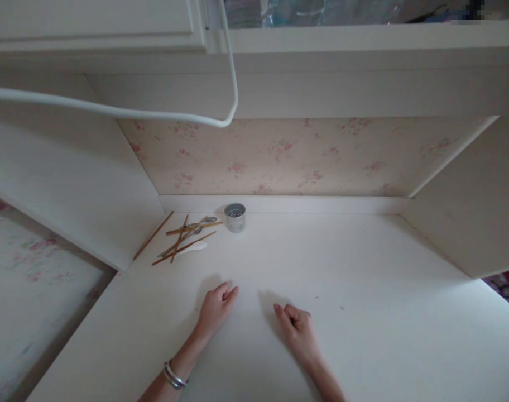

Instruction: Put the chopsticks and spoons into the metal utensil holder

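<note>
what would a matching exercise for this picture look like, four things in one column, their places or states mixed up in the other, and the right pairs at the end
Column 1
1. perforated metal cup
2. white spoon
3. silver bangles
4. right hand

Column 2
A. around the left wrist
B. curled, with no object visible in it
C. standing upright, to the right of the wooden chopsticks
D. lying down among the wooden chopsticks

Right pairs
1-C, 2-D, 3-A, 4-B
</note>
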Action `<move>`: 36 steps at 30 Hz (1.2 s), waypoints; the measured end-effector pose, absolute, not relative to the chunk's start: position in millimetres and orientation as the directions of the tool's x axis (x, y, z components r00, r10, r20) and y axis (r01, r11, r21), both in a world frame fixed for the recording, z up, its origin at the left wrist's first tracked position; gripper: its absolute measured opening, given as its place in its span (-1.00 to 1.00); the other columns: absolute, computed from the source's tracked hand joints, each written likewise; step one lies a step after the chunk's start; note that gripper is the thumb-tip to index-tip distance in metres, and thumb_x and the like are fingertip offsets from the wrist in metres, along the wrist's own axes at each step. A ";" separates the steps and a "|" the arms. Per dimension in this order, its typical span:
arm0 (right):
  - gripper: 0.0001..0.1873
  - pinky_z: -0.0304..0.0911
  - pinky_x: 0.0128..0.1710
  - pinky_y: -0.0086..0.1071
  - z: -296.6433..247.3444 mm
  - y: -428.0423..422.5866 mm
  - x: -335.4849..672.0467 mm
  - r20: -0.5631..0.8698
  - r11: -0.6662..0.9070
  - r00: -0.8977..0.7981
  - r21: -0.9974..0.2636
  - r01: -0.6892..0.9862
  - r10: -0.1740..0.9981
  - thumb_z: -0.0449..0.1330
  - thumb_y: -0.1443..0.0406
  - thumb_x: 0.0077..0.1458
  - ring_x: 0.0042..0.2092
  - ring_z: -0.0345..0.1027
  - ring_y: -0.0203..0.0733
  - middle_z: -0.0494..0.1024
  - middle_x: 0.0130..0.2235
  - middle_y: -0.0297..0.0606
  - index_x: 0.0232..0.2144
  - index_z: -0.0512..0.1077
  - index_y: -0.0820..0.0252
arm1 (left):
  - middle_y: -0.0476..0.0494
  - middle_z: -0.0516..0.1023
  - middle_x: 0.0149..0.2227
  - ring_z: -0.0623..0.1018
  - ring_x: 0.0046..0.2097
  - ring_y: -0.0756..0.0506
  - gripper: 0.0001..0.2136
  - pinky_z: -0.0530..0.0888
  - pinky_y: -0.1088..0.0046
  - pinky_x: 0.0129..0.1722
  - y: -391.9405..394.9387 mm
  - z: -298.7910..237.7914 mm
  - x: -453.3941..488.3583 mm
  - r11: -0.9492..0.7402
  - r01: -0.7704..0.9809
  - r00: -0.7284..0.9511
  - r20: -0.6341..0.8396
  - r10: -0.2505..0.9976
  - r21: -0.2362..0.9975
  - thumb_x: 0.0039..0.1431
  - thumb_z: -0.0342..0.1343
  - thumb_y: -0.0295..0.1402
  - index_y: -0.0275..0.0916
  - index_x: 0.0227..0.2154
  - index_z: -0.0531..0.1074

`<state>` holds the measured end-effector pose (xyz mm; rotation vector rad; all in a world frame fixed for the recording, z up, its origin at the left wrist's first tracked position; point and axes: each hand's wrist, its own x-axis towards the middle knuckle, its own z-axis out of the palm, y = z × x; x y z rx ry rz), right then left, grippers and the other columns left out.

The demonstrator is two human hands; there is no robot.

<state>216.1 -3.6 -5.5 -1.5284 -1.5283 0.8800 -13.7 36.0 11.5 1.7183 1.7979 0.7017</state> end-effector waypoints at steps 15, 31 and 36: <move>-0.58 -0.11 -0.46 -0.39 15.9 -29.2 197.2 0.112 0.386 -0.383 -0.489 0.782 0.917 0.02 0.24 0.25 -0.56 0.24 -0.35 0.45 -0.62 -0.38 -0.65 0.33 0.17 | 0.12 0.12 -0.66 0.19 -0.59 0.05 -0.58 0.08 0.51 -0.51 32.7 7.7 -8.6 0.024 0.777 -0.069 0.047 0.997 0.629 0.24 -0.10 -0.07 -0.19 -0.65 0.10; -0.48 -0.04 -0.46 -0.41 26.1 -15.1 170.8 -0.007 0.273 -0.294 -0.347 0.897 0.956 -0.09 0.13 0.33 -0.49 0.42 -0.26 0.59 -0.51 -0.29 -0.54 0.50 0.11 | 0.13 0.10 -0.65 0.20 -0.56 0.04 -0.59 0.07 0.49 -0.49 31.6 15.3 -24.6 -0.059 0.655 0.128 -0.033 0.991 0.753 0.22 -0.07 -0.05 -0.19 -0.64 0.10; -0.44 -0.11 -0.49 -0.39 18.7 -11.4 166.0 0.006 0.137 -0.141 -0.294 0.946 0.990 -0.11 0.07 0.33 -0.51 0.40 -0.25 0.57 -0.54 -0.28 -0.56 0.48 0.12 | 0.13 0.11 -0.65 0.21 -0.55 0.04 -0.60 0.06 0.48 -0.48 33.5 18.4 -34.0 -0.109 0.613 0.236 -0.050 0.970 0.783 0.22 -0.06 -0.06 -0.19 -0.63 0.11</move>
